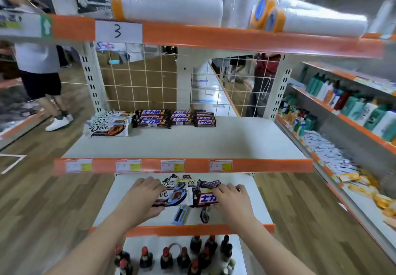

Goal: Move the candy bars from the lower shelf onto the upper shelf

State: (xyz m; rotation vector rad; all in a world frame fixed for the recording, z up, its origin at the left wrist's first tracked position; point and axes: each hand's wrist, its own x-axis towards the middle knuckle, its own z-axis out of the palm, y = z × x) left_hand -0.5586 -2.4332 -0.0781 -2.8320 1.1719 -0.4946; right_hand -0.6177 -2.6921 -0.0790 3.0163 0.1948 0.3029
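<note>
shop: lower shelf (252,197), loose candy pile
left hand (145,191): gripping dove bar (175,197)
right hand (230,197): gripping dark bar (205,199)
risk: may bump upper shelf (184,165) edge, drop bars

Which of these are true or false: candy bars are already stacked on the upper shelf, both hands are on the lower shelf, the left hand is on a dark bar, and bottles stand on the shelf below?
1. Candy bars are already stacked on the upper shelf. True.
2. Both hands are on the lower shelf. True.
3. The left hand is on a dark bar. False: it is on a white Dove bar; the right hand is on the dark bar.
4. Bottles stand below. True.
</note>
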